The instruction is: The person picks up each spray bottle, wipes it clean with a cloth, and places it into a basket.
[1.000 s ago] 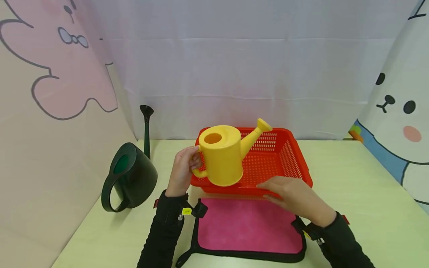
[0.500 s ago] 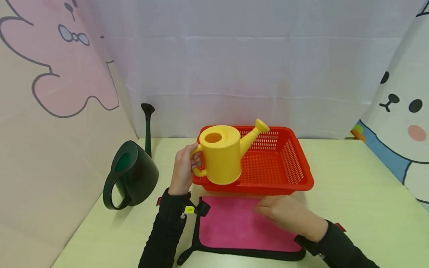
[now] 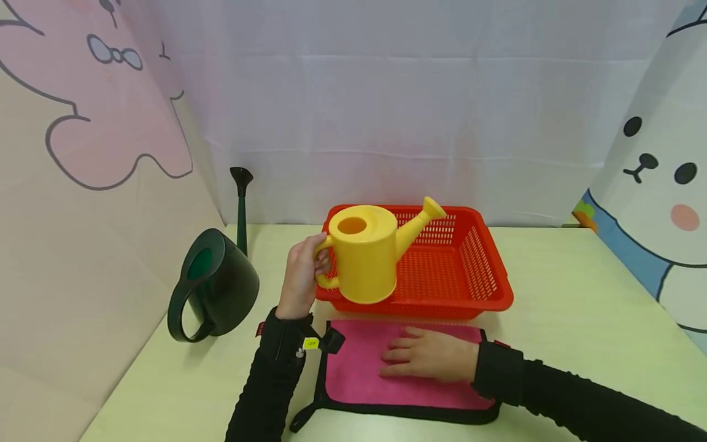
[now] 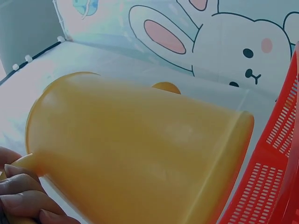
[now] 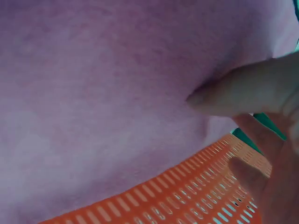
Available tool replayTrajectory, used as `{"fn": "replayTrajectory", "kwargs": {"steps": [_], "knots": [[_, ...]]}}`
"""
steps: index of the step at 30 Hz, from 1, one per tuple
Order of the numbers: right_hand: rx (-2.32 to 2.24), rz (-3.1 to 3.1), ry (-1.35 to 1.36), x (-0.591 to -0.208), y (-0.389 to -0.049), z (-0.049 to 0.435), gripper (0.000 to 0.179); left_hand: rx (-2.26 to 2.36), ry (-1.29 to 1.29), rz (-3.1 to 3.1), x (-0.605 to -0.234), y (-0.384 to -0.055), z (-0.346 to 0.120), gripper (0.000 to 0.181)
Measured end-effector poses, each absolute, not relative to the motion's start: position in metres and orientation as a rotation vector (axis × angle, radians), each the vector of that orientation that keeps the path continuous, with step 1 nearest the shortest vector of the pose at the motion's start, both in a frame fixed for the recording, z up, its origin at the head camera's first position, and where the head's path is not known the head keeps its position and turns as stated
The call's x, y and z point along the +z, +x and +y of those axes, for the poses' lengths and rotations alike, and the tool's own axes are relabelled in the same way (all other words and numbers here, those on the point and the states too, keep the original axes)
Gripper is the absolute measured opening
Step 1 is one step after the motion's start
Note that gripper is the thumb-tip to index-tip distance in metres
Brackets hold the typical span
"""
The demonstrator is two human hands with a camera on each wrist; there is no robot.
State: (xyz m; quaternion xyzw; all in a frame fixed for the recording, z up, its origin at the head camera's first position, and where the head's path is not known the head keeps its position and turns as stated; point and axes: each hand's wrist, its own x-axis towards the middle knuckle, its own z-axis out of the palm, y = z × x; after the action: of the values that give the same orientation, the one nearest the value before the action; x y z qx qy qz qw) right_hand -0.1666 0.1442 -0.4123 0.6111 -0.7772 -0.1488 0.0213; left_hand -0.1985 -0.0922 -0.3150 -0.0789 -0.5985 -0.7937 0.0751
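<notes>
L hand (image 3: 301, 276) gripped yellow watering can (image 3: 366, 264), R hand (image 3: 428, 356) lay spread over pink cloth (image 3: 361, 382), pale tbl (image 3: 585, 307) beneath, white curtain (image 3: 353, 123) behind

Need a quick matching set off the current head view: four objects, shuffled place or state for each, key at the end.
Column 1
1. Yellow watering can
2. Dark green watering can
3. Red basket
4. Pink cloth

Column 2
A. Beneath the right hand
B. On the table, farthest left
C. Gripped in the left hand
D. Perforated with slots

Pairs: 1-C, 2-B, 3-D, 4-A
</notes>
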Motion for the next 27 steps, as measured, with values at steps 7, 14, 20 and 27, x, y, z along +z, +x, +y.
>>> {"fn": "replayTrajectory", "kwargs": {"steps": [7,14,20,27], "knots": [[-0.508,-2.310,1.896,-0.410,-0.170,0.139,0.055,-2.335,-0.175,-1.828,-0.314,-0.197,-0.093,0.037],[-0.515,-2.286,1.950,-0.408,-0.177,0.139,0.045,-2.345,-0.144,-1.839,-0.313,-0.198,-0.093,0.037],[-0.194,-2.349,2.015,-0.399,-0.175,0.155,0.028,-2.366,-0.123,-1.861,-0.312,-0.197,-0.092,0.035],[0.341,-2.694,1.887,-0.364,-0.159,0.174,0.024,-2.387,-0.144,-1.864,-0.311,-0.196,-0.092,0.034]]}}
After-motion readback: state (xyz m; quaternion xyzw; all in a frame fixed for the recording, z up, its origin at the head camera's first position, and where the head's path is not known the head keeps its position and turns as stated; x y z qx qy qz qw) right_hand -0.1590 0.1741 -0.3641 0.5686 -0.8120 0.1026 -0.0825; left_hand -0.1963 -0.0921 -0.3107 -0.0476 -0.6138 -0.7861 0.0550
